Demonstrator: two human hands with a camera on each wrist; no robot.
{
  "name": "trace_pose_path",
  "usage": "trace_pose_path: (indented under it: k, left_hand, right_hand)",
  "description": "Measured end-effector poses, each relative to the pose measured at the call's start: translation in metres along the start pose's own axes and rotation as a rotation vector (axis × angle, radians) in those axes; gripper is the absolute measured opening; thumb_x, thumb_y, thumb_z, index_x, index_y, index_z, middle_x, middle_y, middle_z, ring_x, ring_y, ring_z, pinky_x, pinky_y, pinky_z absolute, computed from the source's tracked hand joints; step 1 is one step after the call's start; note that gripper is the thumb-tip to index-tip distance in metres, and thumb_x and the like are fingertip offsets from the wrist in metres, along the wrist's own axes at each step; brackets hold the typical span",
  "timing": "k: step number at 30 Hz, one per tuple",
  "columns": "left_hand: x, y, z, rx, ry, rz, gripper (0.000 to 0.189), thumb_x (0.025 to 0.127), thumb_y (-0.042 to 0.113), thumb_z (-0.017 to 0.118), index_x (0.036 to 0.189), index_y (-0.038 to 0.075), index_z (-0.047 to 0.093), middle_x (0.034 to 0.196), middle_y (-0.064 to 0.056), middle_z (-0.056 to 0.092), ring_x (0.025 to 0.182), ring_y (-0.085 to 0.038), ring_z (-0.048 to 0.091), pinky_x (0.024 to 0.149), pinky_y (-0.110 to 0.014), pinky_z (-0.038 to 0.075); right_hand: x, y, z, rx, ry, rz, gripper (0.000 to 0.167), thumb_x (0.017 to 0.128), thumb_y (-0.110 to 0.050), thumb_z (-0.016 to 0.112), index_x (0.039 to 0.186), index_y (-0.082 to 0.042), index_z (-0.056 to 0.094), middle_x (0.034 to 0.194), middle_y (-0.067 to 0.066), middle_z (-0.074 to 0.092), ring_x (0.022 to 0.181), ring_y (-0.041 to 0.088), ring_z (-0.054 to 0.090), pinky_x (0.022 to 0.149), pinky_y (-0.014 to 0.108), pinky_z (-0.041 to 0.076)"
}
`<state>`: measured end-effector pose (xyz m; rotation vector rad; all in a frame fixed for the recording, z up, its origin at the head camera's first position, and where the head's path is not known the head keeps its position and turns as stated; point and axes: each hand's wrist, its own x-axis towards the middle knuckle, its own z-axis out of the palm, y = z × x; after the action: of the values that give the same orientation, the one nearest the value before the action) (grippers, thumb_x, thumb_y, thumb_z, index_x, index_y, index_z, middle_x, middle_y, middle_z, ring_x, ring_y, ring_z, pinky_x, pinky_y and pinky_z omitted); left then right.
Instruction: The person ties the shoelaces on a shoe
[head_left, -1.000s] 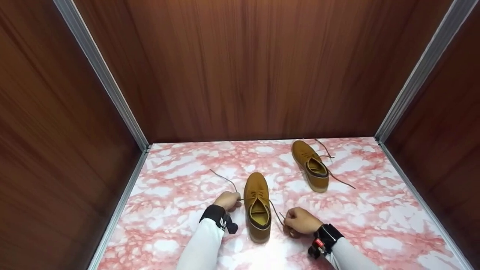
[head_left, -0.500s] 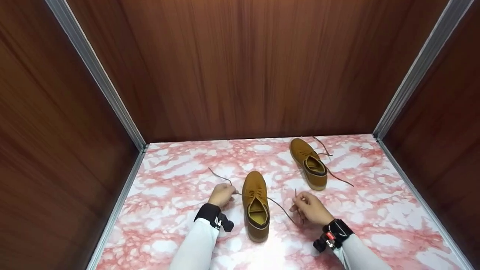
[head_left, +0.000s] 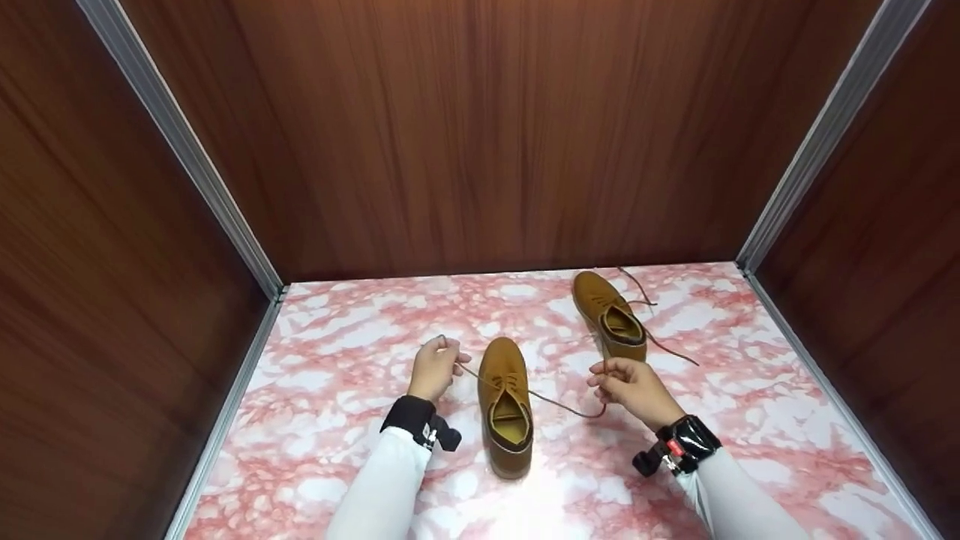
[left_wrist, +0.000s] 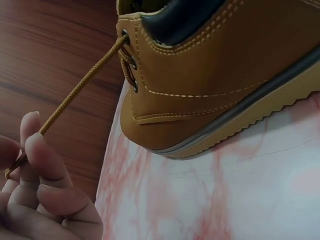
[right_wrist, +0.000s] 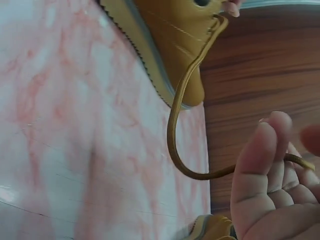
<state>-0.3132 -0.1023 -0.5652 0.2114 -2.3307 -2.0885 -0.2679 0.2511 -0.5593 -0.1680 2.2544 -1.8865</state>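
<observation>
A tan lace-up shoe (head_left: 501,361) stands upright on the table, toe pointing away, with dark collar padding. To its left, my left hand (head_left: 435,369) holds one end of its lace; in the left wrist view this brown lace (left_wrist: 82,86) runs straight from the top eyelet to the fingers. My right hand (head_left: 636,388) is raised on the shoe's other side and holds the second lace end between thumb and fingers. That right-hand lace (right_wrist: 172,131) sags in a slack curve between shoe and hand.
A matching tan shoe (head_left: 595,291) stands farther back to the right, its heel partly behind my right hand. Its loose lace (head_left: 671,350) trails to the right. Brown wood-grain panels (head_left: 450,150) enclose the pink-and-white marbled tabletop (head_left: 337,360) at the back and sides.
Both hands have risen away from me, each with its lace end. The left lace has come up off the table, and the right hand has moved outward, towards the far shoe.
</observation>
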Motion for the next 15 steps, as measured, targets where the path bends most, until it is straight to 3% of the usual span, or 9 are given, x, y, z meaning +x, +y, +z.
trace_pose_path:
  k: [6, 12, 15]
  left_hand:
    - [0.000, 0.013, 0.000, 0.058, 0.007, 0.081, 0.022, 0.108, 0.022, 0.054, 0.105, 0.002, 0.063, 0.079, -0.007, 0.075, 0.062, -0.014, 0.062, 0.061, -0.023, 0.046]
    - [0.005, 0.024, 0.002, 0.095, 0.018, 0.144, 0.025, 0.109, 0.022, 0.053, 0.112, -0.001, 0.064, 0.083, -0.013, 0.074, 0.065, -0.014, 0.060, 0.064, -0.025, 0.047]
    - [0.005, 0.030, 0.006, 0.114, 0.016, 0.174, 0.021, 0.109, 0.021, 0.053, 0.107, 0.003, 0.064, 0.085, -0.015, 0.074, 0.065, -0.012, 0.057, 0.062, -0.023, 0.043]
  right_hand:
    - [0.003, -0.004, -0.004, 0.019, -0.008, -0.032, 0.031, 0.104, -0.003, 0.060, 0.130, 0.014, 0.058, 0.109, 0.007, 0.077, 0.089, 0.013, 0.076, 0.082, 0.026, 0.064]
    - [0.007, -0.013, -0.008, 0.031, 0.052, -0.040, 0.029, 0.105, -0.008, 0.061, 0.126, 0.012, 0.057, 0.106, 0.011, 0.079, 0.078, 0.008, 0.075, 0.074, 0.025, 0.064]
    - [0.009, -0.018, -0.009, 0.031, 0.089, -0.055, 0.026, 0.107, -0.010, 0.058, 0.119, 0.012, 0.055, 0.100, 0.013, 0.079, 0.071, 0.009, 0.074, 0.068, 0.026, 0.064]
